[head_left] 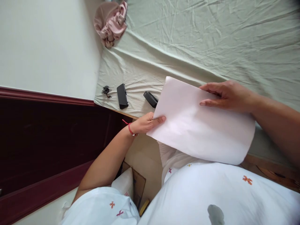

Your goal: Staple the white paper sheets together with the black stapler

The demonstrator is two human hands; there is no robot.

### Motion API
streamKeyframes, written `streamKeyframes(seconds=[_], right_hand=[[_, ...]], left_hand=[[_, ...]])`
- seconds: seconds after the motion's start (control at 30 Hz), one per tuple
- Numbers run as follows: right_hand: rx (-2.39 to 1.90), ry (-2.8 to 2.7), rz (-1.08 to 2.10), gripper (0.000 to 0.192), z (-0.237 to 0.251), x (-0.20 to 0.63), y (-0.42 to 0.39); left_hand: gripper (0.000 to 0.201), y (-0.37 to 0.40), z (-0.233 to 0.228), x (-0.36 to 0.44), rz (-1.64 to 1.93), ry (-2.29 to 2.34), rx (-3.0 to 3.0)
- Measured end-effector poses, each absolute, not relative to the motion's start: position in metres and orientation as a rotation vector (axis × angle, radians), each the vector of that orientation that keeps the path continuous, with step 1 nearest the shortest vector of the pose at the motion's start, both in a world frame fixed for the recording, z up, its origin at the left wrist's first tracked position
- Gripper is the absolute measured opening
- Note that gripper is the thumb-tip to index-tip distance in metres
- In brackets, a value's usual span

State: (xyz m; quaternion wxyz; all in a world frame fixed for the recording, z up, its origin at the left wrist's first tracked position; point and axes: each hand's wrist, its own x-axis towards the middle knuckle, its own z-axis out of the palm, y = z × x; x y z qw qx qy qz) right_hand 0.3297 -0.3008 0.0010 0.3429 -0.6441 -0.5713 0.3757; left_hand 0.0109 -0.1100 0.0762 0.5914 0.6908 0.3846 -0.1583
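Observation:
A blank white sheet of paper (199, 125), perhaps more than one layer, is held at a slant above my lap and the bed's edge. My left hand (148, 122), with a red string bracelet at the wrist, pinches its left corner, thumb on top and fingers hidden underneath. Along the far edge, my right hand (228, 96) grips the paper with the thumb lying on the upper face; some of its fingertips are hidden. Just beyond the paper's left edge lies a black object (150, 99), possibly a stapler, partly covered by the sheet.
On the pale green bedsheet (187, 40) lie a black oblong case (122, 96), a small dark tangled item (106, 90) and a crumpled pink cloth (111, 23). Dark red wood panelling (58, 131) stands at left. A white bag (125, 184) and cardboard (138, 184) are on the floor.

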Motion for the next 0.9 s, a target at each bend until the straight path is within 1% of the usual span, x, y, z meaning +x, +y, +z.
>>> streamKeyframes(seconds=[0.13,0.2,0.37,0.57,0.67,0.8,0.9], right_hand=[[-1.686,-1.184,1.272,0.061,0.002,0.329,-0.299],[-1.694,-1.098,1.341,0.056,-0.001,0.325,-0.298],[-1.823,-1.072,1.246,0.049,-0.008,0.321,-0.294],[-1.921,-0.949,1.193,0.058,-0.007,0.325,-0.293],[-1.863,-0.857,1.205,0.058,-0.009,0.323,-0.291],[-1.786,-0.794,1.221,0.052,-0.012,0.321,-0.285],[-1.802,-0.798,1.208,0.053,-0.011,0.321,-0.280]], left_hand=[[0.051,-0.114,0.058,0.015,-0.350,0.889,1.564],[0.054,-0.120,0.044,0.014,-0.314,0.914,1.535],[0.065,-0.135,0.015,0.004,-0.089,1.102,1.369],[0.070,-0.143,0.006,-0.005,0.332,1.311,1.248],[0.064,-0.143,0.002,0.000,0.466,1.322,1.246],[0.041,-0.139,-0.007,0.010,0.574,1.392,1.287],[0.028,-0.133,-0.012,0.018,0.620,1.483,1.289]])
